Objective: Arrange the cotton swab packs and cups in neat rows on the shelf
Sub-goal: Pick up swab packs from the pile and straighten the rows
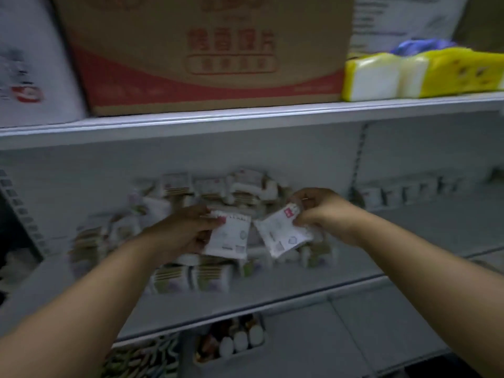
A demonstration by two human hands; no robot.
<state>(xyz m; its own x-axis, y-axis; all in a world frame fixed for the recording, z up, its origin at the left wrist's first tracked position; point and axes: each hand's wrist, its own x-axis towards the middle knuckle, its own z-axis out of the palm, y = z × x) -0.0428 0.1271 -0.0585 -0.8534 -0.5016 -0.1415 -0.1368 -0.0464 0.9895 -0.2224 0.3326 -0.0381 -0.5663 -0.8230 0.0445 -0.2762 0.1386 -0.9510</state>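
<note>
Shop interior — white metal shelves [245,117] on slotted uprights [356,165] carried a printed cardboard carton [207,50], yellow tissue packs [425,75] and many identical cotton swab packs [174,279] — packaged goods [237,342] filled the tier below.

Cardboard box [212,50]: four red Chinese characters, 香 and 片 legible. Print on the cotton swab packs [229,237] is too blurred to read.

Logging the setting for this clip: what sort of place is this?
Probably a small shop or its stockroom: white shelves, a heap of swab packs, and a cardboard carton beside yellow tissue packs above.
</note>
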